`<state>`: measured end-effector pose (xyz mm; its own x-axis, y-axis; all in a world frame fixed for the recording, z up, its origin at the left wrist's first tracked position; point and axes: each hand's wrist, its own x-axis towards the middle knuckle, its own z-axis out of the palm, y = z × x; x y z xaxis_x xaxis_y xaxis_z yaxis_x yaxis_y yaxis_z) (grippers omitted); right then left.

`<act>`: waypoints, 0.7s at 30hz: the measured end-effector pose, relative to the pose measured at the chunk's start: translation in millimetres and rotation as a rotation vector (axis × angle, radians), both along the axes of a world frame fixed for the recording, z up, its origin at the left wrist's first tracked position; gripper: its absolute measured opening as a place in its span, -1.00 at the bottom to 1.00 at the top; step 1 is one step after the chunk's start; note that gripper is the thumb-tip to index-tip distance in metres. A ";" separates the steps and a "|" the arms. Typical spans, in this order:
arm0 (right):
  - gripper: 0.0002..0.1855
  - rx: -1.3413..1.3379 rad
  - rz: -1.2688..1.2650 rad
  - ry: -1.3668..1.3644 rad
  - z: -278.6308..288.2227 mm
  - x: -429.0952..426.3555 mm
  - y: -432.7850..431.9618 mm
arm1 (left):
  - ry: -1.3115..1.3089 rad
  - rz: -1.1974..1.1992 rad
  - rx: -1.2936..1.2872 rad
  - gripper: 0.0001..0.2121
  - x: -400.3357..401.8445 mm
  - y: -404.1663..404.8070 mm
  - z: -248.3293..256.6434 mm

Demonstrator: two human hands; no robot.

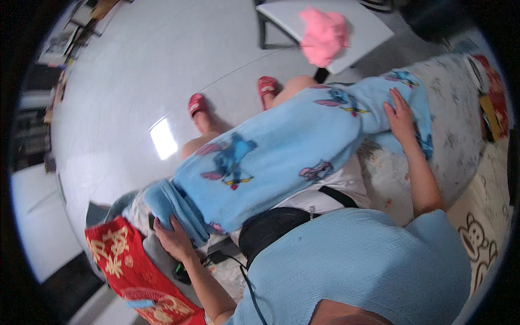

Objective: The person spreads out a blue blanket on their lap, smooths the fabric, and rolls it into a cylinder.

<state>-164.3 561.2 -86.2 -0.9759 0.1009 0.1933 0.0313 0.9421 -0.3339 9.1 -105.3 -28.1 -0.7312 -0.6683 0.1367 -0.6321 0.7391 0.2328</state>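
Observation:
A light blue plush blanket (pixel 276 150) with printed blue and pink cartoon figures lies across my lap. Its left end is doubled over into a thick folded stack (pixel 168 203). My left hand (pixel 175 240) touches the near side of that stack; whether its fingers pinch the cloth is unclear. A small dark object (pixel 152 222) shows by its fingertips. On the right, my right hand (pixel 400 118) lies flat on the blanket's other end, fingers a little apart and holding nothing. That end spreads over a floral cover (pixel 451 109) beside me.
A red cloth (pixel 118 248) with gold characters lies at the left, near a black cable (pixel 252 288). Ahead stands a white-topped table (pixel 280 10) bearing a pink cloth (pixel 325 36). My feet are in red slippers (pixel 198 103) on the pale tiled floor (pixel 134 77).

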 end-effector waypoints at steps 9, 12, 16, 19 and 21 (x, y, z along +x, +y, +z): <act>-0.02 -0.331 -0.700 -0.159 -20.2 28.5 59.9 | -0.139 -0.391 -0.182 -0.42 -23.8 49.8 -23.6; -0.06 -0.466 -0.763 -0.232 -17.5 -8.8 47.3 | -0.189 -0.387 -0.194 -0.44 -27.2 46.7 -19.9; -0.23 -0.941 -0.838 -0.202 -56.2 -48.0 118.3 | -0.233 -0.352 -0.143 -0.46 -33.3 60.3 -14.4; -0.43 -1.468 -0.829 0.106 -32.4 -87.3 129.3 | -0.194 -0.371 -0.165 -0.46 -28.2 53.8 -18.0; -0.53 -1.522 -0.644 0.223 30.1 -106.2 89.1 | -0.179 -0.374 -0.207 -0.46 -20.2 47.3 -14.7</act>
<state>-270.5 650.3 -56.1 -0.6718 0.6623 -0.3319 0.0880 -0.3735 -0.9234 -11.0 -58.0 -42.8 -0.9411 -0.3264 0.0886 -0.3302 0.9434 -0.0321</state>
